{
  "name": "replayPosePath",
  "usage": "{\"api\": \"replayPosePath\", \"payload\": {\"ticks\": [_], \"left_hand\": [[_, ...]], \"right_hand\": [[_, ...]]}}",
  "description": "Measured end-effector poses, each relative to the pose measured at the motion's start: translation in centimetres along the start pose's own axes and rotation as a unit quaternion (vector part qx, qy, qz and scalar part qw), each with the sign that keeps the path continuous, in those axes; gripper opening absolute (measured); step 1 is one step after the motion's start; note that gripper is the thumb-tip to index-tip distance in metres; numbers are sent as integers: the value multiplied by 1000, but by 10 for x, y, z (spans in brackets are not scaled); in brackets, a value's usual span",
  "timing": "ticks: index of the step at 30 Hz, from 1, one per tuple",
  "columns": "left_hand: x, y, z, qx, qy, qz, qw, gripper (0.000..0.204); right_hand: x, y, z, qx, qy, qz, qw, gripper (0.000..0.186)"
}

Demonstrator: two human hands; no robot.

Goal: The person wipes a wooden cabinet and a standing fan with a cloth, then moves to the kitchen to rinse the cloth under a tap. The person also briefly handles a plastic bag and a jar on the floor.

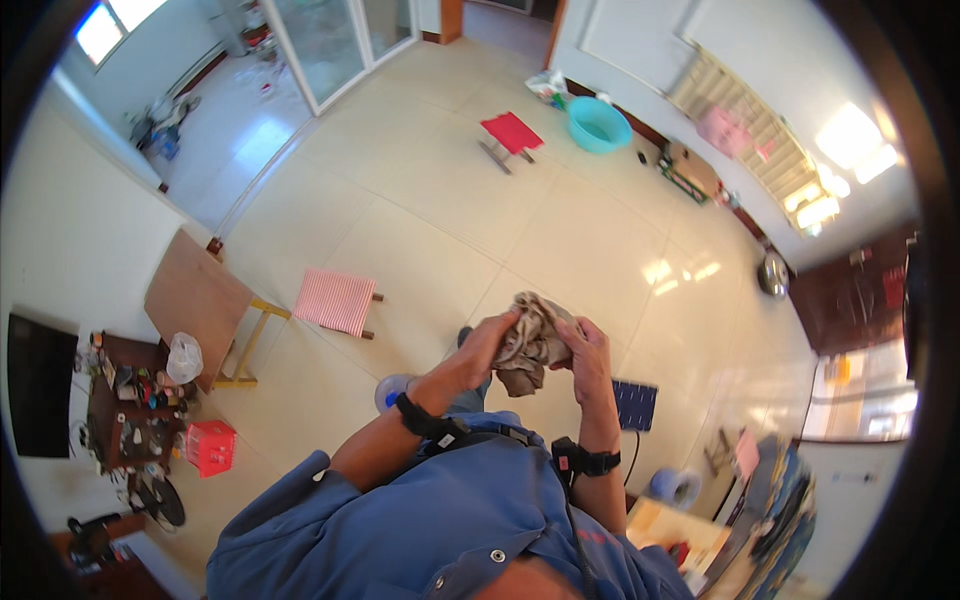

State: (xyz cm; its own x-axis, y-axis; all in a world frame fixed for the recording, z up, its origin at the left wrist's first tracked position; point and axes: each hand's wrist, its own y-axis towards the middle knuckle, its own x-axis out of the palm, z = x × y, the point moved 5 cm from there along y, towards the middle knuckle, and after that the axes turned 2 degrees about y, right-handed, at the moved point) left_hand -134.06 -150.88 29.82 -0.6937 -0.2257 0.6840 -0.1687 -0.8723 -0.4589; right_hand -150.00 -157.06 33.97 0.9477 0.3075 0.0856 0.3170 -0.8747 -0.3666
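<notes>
A crumpled brown-grey cloth [531,340] is bunched up between my two hands, in front of my body and above the tiled floor. My left hand [487,348] grips its left side, with the fingers closed on the folds. On the other side, my right hand [588,355] is closed on the cloth's right edge. A loose corner of the cloth hangs down between the hands. Each wrist has a black strap with a small device on it.
A striped stool [336,301] stands to the left, beside a wooden table [197,300]. Farther off are a red folding stool [511,133] and a turquoise basin [598,125]. A dark blue panel [634,405] lies right of my hands. A cluttered desk [110,400] lines the left wall.
</notes>
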Motion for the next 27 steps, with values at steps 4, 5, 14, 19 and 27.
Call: {"api": "replayPosePath", "payload": {"ticks": [4, 5, 14, 19, 27], "left_hand": [[-3, 72, 82, 25, 41, 11, 999, 44], [-4, 87, 108, 39, 56, 2, 998, 44], [-76, 157, 291, 92, 15, 115, 989, 46], [-166, 185, 382, 186, -86, 166, 965, 46], [-279, 180, 560, 306, -128, 281, 901, 50]], "right_hand": [[17, 94, -53, 1, -4, 4, 1000, 34], [24, 120, -67, -5, -7, 1, 1000, 33], [146, 323, -132, 8, -5, -110, 994, 28], [261, 438, -151, 24, -33, -231, 972, 26], [486, 582, -236, 33, -101, -435, 894, 28]]}}
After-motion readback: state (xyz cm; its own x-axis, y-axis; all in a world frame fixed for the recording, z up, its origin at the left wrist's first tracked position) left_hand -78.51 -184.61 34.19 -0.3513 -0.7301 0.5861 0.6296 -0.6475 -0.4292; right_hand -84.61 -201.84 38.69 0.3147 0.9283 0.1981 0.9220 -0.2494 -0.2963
